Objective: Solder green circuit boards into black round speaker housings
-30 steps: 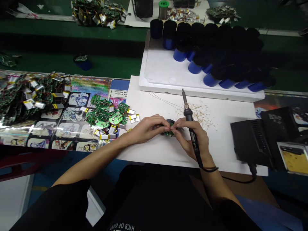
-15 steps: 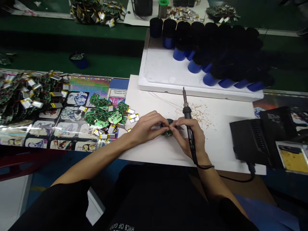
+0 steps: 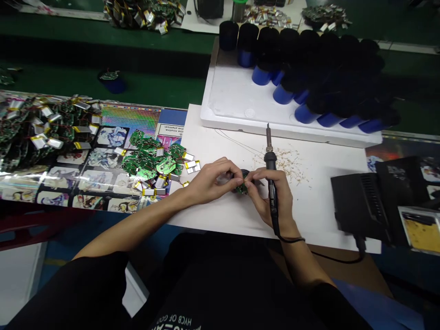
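Observation:
My right hand (image 3: 275, 192) is closed, with a black soldering iron (image 3: 271, 167) lodged in it, tip pointing up and away from me. Its thumb and forefinger also pinch at a small green circuit board (image 3: 242, 188), which sits in a dark round piece on the white sheet. My left hand (image 3: 216, 181) meets it there, thumb and forefinger pressed together at the board's left side. Whatever is between those left fingertips is too small to make out. The fingers cover much of the board.
Green circuit boards with silver battery cells (image 3: 149, 160) lie left, beside a bigger pile (image 3: 44, 128). Beyond the white sheet (image 3: 220, 215), a foam tray (image 3: 230, 96) bears several blue-and-black cups (image 3: 305, 112). Wire scraps (image 3: 288, 165) are scattered near the iron. A black soldering station (image 3: 359, 208) stands right.
The view has shifted slightly. Both hands stay at the circuit board, with only small finger movement, and the soldering iron remains in my right hand, a little more upright.

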Available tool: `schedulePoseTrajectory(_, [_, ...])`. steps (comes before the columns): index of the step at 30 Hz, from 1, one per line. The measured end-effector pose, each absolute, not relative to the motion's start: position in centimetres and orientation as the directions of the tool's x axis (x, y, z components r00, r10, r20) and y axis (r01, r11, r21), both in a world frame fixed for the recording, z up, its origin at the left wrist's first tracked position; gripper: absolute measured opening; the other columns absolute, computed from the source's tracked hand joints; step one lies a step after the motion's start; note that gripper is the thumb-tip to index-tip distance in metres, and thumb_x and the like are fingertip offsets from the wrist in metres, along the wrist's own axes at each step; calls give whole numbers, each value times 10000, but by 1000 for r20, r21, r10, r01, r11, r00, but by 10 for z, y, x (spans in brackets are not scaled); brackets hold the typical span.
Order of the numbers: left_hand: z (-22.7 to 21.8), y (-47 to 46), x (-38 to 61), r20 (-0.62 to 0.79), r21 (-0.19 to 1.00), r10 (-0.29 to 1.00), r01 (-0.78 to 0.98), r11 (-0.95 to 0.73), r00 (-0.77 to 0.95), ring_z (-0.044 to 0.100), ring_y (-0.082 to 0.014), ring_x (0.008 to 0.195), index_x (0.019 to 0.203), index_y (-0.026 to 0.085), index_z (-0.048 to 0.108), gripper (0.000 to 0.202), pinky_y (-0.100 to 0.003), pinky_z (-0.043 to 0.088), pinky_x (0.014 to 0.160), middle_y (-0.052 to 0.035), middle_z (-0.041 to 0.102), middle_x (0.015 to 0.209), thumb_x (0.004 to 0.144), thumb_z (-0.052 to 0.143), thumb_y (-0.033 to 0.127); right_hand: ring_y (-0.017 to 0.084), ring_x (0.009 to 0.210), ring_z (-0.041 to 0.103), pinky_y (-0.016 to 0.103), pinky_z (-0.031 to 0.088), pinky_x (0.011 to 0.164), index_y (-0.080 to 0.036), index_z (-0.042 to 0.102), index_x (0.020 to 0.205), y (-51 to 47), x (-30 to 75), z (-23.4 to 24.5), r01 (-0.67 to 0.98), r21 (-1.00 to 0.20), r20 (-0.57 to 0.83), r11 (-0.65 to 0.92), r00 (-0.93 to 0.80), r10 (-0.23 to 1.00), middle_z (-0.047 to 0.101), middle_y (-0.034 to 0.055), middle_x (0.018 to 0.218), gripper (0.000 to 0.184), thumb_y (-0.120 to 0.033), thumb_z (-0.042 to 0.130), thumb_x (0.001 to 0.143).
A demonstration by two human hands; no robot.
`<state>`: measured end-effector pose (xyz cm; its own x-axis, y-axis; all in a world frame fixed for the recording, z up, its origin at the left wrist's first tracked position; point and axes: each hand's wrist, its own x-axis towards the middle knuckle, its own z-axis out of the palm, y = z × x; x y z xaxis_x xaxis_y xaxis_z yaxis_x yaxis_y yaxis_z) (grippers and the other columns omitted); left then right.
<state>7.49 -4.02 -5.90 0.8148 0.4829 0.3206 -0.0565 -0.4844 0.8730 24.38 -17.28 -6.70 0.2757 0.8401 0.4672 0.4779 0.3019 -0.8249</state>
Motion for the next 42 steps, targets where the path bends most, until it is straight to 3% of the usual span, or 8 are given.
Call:
schedulePoseTrajectory(9, [-55,-41,73,291,846,397,-41,-532,871,629,-189,922,970,191,664,120,-311,514,831,-60,712,940,1055,615,260,229,993,738,441,595,909,-298,606,1225,-189,252,-67,609,-747,476,266,210,854,753,21,1053,368,-91,723,945])
schedulePoseTrajectory(13, [-59,-37,72,347,799,368,-67,-598,863,655,-204,1040,989,196,668,75,-324,531,891,-87,716,1062,1037,614,214,237,973,754,462,585,941,-289,645,1186,-197,259,-58,594,-765,472,248,256,844,762,22,996,226,-169,683,998])
schedulePoseTrajectory(15, [-61,-35,72,367,772,326,-89,-630,871,661,-195,1014,996,195,669,67,-331,524,909,-75,740,1055,1034,614,188,224,810,739,440,580,832,-276,676,1194,-200,263,-50,543,-800,476,256,313,822,733,10,850,149,-299,615,1060])
schedulePoseTrajectory(18, [-64,-32,72,362,743,291,-86,-664,886,654,-191,971,986,197,674,83,-337,514,897,-64,765,1042,1036,610,182,181,508,580,367,460,547,-274,671,1308,-203,271,-39,417,-875,435,247,451,779,607,-35,672,370,-534,575,1063])
schedulePoseTrajectory(20, [-65,-31,72,349,737,283,-75,-672,893,650,-197,982,983,200,679,95,-340,514,898,-65,771,1052,1041,605,192,174,473,527,331,383,467,-304,654,1344,-203,278,-33,351,-905,403,241,523,751,587,-43,661,436,-584,641,1010])
schedulePoseTrajectory(27, [-62,-29,71,307,757,265,-65,-650,914,647,-208,1024,1017,203,686,112,-350,510,936,-84,766,1088,1064,588,229,212,569,656,363,482,434,-289,804,1103,-210,294,-23,380,-902,401,203,570,717,732,19,765,223,-363,828,894])
schedulePoseTrajectory(32, [-63,-29,71,297,763,272,-56,-644,915,643,-209,1025,1002,206,683,104,-350,505,940,-80,767,1096,1056,597,229,156,416,580,309,408,338,-242,830,932,-220,289,-28,403,-899,402,170,609,684,695,-6,649,76,-313,810,912])
schedulePoseTrajectory(42, [-63,-30,71,299,772,290,-52,-633,909,650,-204,1033,1002,208,690,93,-344,520,938,-74,773,1093,1041,606,200,195,534,672,322,511,437,-264,799,996,-226,301,-39,545,-826,378,143,349,858,771,42,763,158,-390,798,900])
